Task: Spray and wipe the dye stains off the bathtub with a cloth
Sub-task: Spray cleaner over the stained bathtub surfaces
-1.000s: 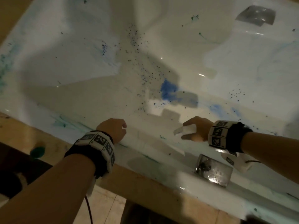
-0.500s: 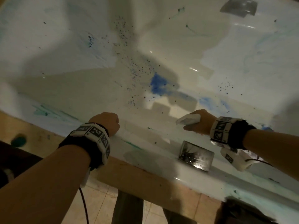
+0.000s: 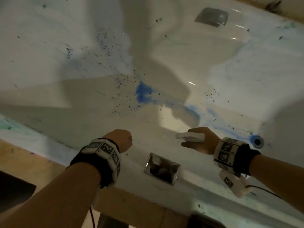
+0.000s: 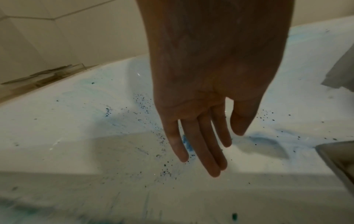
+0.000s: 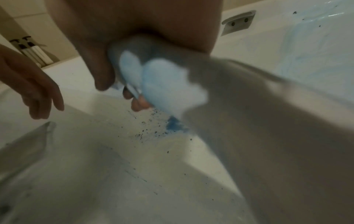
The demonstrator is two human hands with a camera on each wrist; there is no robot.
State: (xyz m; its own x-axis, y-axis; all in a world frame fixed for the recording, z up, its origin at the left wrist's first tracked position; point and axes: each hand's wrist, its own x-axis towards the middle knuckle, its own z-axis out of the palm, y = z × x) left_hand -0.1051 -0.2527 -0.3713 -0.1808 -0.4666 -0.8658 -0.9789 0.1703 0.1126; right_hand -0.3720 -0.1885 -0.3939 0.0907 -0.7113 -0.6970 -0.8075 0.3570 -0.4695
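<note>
A wadded pale-blue cloth [image 5: 168,84] is gripped in the right hand [image 3: 201,140], the thumb and curled fingers [image 5: 138,104] being closed around it; in the head view its white end [image 3: 189,137] is seen protruding past the knuckles. The hand is held above the near inner slope of the white bathtub [image 3: 246,66], and no contact between cloth and tub surface can be made out. The left hand [image 4: 206,94] is held over the tub's near edge with nothing in it, its fingers [image 4: 203,145] extended and hanging loosely downward, as is shown in the left wrist view. A dense blue dye stain [image 3: 143,94] is seen on the tub floor beyond and between the two hands, surrounded by dark specks [image 3: 125,83], with a paler blue streak [image 3: 192,109] trailing towards the blue-ringed drain [image 3: 257,141]. Fainter blue-green smears are spread over the far wall. A chrome recessed handle [image 3: 162,170] is set in the near rim between the wrists, and a second handle [image 3: 212,17] is seen on the far side.
</note>
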